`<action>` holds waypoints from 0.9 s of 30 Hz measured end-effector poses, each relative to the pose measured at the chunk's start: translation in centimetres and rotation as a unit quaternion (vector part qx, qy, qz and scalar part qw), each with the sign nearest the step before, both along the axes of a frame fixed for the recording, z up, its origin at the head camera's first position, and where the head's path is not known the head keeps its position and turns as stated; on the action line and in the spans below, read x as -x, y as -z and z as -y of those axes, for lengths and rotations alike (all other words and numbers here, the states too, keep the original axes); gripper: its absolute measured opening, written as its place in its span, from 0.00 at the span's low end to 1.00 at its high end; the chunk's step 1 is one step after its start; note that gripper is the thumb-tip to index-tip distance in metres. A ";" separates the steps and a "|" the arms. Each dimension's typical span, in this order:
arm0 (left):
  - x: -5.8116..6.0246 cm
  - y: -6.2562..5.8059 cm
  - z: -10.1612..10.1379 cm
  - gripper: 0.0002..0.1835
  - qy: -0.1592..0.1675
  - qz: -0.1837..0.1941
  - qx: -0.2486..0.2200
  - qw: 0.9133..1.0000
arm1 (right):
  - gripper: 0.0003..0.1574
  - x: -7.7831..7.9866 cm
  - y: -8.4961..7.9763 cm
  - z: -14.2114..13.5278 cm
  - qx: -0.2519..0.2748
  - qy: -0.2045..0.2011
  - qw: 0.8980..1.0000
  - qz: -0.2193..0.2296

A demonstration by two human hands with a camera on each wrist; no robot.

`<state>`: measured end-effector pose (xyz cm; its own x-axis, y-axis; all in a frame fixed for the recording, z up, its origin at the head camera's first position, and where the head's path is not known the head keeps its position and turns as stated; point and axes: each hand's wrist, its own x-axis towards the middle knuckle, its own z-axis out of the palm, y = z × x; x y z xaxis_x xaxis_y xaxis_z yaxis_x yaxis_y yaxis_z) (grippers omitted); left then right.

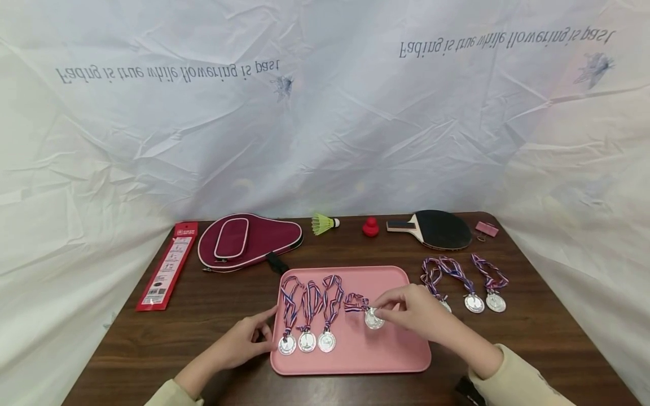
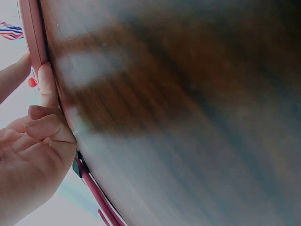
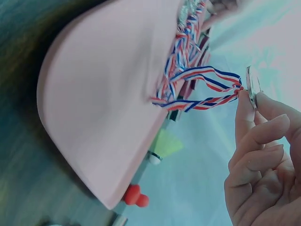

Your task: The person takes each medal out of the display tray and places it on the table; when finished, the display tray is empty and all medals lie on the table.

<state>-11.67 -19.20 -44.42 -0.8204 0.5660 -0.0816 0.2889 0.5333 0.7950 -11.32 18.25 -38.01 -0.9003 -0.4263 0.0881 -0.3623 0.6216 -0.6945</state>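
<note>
My right hand (image 1: 413, 309) pinches a silver medal (image 1: 374, 318) between thumb and fingertips above the pink tray (image 1: 376, 358). In the right wrist view the medal (image 3: 252, 87) appears edge-on, its striped red, white and blue ribbon (image 3: 207, 104) trailing down to the tray. At the tray's left rim, my left hand (image 1: 249, 337) grips the edge between thumb and index finger, as the left wrist view shows on the tray rim (image 2: 35, 33). Three medals lie side by side in the tray's left half: a left one (image 1: 286, 345), a middle one (image 1: 307, 341) and a right one (image 1: 326, 341).
Right of the tray lie more ribboned medals (image 1: 474, 303), one partly hidden by my right hand. Along the back are a maroon paddle case (image 1: 274, 234), a shuttlecock (image 1: 323, 223), a red rubber duck-like figure (image 1: 370, 227), a table tennis bat (image 1: 443, 230) and a pink clip (image 1: 486, 228). A red packet (image 1: 167, 268) lies far left.
</note>
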 end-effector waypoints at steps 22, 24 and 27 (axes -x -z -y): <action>0.0 0.0 -0.1 0.38 0.002 -0.007 0.003 1.000 | 0.06 -1.4 -2.5 -4.0 -0.008 0.097 0.995 0.007; 0.1 0.1 -0.1 0.38 0.004 -0.006 -0.004 1.000 | 0.06 -1.5 -2.7 -4.5 -0.005 0.107 0.994 0.001; 0.1 0.1 -0.1 0.38 0.004 -0.008 -0.007 1.000 | 0.06 -1.6 -3.0 -5.2 -0.004 0.118 0.993 -0.019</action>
